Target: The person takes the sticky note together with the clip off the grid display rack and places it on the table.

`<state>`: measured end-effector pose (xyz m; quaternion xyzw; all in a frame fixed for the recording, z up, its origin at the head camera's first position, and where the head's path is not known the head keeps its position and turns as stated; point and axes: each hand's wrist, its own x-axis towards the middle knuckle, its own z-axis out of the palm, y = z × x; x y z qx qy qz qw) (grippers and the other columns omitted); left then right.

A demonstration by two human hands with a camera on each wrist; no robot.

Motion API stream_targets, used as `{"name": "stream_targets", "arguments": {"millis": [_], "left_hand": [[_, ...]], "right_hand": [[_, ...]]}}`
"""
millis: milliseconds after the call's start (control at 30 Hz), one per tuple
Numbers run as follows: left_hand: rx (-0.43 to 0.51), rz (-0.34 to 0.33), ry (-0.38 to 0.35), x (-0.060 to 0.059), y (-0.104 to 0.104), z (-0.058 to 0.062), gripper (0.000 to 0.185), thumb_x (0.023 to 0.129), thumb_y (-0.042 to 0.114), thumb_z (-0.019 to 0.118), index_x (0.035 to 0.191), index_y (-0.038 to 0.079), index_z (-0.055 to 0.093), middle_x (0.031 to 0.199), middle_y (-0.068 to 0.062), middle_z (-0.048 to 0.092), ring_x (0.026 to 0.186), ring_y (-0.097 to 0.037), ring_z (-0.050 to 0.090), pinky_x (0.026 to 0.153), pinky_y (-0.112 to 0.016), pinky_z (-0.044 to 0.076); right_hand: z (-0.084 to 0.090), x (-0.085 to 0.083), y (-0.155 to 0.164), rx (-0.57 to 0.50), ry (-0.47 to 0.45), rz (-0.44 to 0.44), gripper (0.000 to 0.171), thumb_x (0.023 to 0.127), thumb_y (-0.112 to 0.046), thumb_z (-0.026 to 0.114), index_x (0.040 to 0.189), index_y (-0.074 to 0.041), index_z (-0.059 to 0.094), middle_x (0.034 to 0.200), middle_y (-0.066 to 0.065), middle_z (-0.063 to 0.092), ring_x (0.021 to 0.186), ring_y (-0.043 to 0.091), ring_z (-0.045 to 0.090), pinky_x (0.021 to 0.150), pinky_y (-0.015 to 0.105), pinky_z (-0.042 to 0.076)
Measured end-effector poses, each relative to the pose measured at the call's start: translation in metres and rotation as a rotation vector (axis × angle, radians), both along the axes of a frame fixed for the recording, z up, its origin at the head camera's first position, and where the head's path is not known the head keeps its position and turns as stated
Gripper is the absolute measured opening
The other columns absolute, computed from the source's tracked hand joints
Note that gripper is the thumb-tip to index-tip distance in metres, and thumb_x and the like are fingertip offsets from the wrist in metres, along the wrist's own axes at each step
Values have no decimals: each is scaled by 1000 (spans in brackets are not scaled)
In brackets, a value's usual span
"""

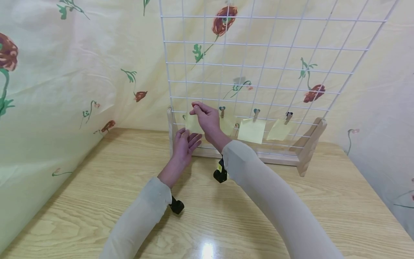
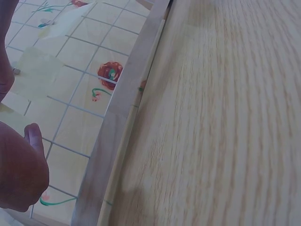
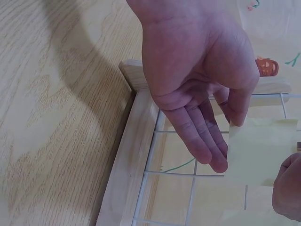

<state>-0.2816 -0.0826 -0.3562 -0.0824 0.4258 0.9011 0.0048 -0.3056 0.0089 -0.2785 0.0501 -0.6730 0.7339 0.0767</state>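
My left hand [image 1: 183, 145] pinches the lower left edge of a pale yellow paper note [image 3: 258, 150] between thumb and fingers, its other fingers spread out. The note hangs against a white wire grid [image 1: 271, 86]. At the note's top edge, my right hand [image 1: 209, 120] pinches a small clothespin [image 3: 299, 145], mostly hidden by the fingers. To the right, a second note [image 1: 228, 124] hangs from a wooden clothespin [image 1: 222, 112], partly behind the right hand. Two more notes, a brighter one [image 1: 251, 131] and a tilted one [image 1: 279, 130], hang from clothespins further right.
The grid stands in a wooden base [image 1: 278, 159] with upright feet [image 1: 312, 147] at both ends, on a wood-grain table [image 1: 207, 216]. Flower-printed cloth [image 1: 81, 72] covers the back and sides. Black camera mounts [image 1: 221, 174] sit under both wrists.
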Motion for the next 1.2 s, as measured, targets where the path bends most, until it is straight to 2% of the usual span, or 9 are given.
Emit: {"name": "stream_targets", "arguments": {"millis": [300,400,433,500,600,667,767,1000,1200], "left_hand": [[-2,4,-11,2,-4,2,18,104,19,42,122,16,40,104,-12,64,92,-21,70,84,-32,57],[-2,4,-16,3,-5,2,15,104,20,42,119,16,42,107,-13,65,94,-21,69,83,-32,57],[-2,3,-17,3,-6,2,15,104,20,42,118,17,42,107,-13,65,94,-21,69,84,-32,57],[-2,1,-17,4,-6,2,15,104,20,42,118,17,42,106,-12,65,94,-21,69,84,-33,57],[1,-5,-14,5,-7,3,16,104,20,42,120,17,42,103,-11,66,94,-21,69,86,-34,56],[2,-8,-9,5,-7,3,17,104,20,42,121,17,41,102,-11,65,94,-22,70,88,-34,56],[-1,-14,-2,6,-7,3,18,104,20,42,121,17,41,101,-11,65,92,-21,70,87,-34,56],[-6,-23,0,9,-5,6,16,104,20,42,120,17,42,100,-11,65,91,-22,70,83,-33,57],[-8,-31,13,11,-6,6,15,104,20,42,119,16,42,97,-10,65,91,-21,70,83,-33,57]], "right_hand": [[4,4,-1,-22,22,17,23,97,-12,57,116,-4,69,70,-9,65,116,14,57,107,33,37],[5,5,-2,-26,20,20,23,97,-12,58,116,-5,69,71,-8,66,112,11,58,105,29,37],[5,6,-2,-25,17,20,23,97,-13,58,116,-5,69,71,-8,66,107,10,58,99,26,40],[5,7,-2,-21,5,22,23,97,-14,57,117,-7,69,73,-8,67,92,8,56,77,20,42],[6,9,-2,-19,-11,25,24,97,-15,58,118,-9,69,76,-8,67,71,6,46,51,18,29],[6,10,-1,-23,-15,27,25,98,-15,57,119,-9,68,76,-8,67,64,6,41,44,18,22],[7,11,0,-26,-17,29,25,97,-15,58,120,-10,68,75,-10,67,56,4,37,41,16,21],[8,15,3,-13,-27,48,25,98,-18,57,119,-13,68,79,-10,68,56,5,38,42,16,22],[9,20,5,-35,-41,75,25,98,-18,56,121,-14,68,83,-6,68,45,5,30,42,16,23]]}}
